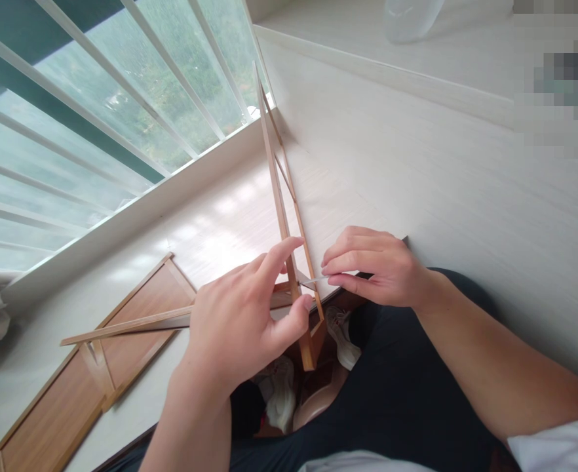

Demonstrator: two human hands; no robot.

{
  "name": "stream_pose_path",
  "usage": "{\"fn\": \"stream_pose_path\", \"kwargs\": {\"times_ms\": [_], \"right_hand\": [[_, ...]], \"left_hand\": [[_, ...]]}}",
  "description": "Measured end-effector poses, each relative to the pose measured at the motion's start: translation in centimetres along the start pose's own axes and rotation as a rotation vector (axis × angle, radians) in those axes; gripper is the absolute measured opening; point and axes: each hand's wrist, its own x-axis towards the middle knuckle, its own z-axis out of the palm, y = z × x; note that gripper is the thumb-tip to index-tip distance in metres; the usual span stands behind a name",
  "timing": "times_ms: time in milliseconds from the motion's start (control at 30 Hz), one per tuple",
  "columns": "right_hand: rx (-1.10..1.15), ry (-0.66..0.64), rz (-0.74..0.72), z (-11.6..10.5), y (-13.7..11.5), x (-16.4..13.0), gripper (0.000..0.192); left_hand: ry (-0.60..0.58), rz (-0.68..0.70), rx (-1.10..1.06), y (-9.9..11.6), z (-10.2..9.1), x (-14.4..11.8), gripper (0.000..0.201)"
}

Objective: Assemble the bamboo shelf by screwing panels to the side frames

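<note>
My left hand (242, 311) is at a narrow wooden frame (275, 177), its thumb and forefinger bent across the near bar with a gap between their tips. The other fingers of that hand are mostly hidden. In my right hand (375, 265), a thin metal rod (314, 280), perhaps a hex key, is pinched between thumb and fingers. Its far end meets the side of the near bar, between my left thumb and forefinger. A wooden crossbar (141, 324) runs left from the frame and passes behind my left hand.
A wooden panel (136, 298) with a raised edge lies on the pale floor at left. White shoes (280, 393) are below the frame. Railings (146, 98) and glass stand behind, a pale wall (417, 157) at right. A translucent container (411, 19) sits on the ledge above.
</note>
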Motion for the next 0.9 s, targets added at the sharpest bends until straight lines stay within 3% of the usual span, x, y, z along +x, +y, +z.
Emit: {"fn": "stream_pose_path", "kwargs": {"times_ms": [333,667,900], "right_hand": [[-0.167,0.076,-0.072,0.0,-0.7,-0.2,0.009],[-0.009,0.110,0.004,0.8,-0.3,-0.2,0.008],[0.105,0.050,0.135,1.0,-0.4,-0.3,0.008]], "left_hand": [[-0.004,0.008,-0.004,-0.1,0.1,0.0,0.055],[-0.008,0.004,-0.010,0.1,0.0,0.0,0.054],[-0.018,-0.001,-0.011,0.1,-0.1,0.0,0.055]]}}
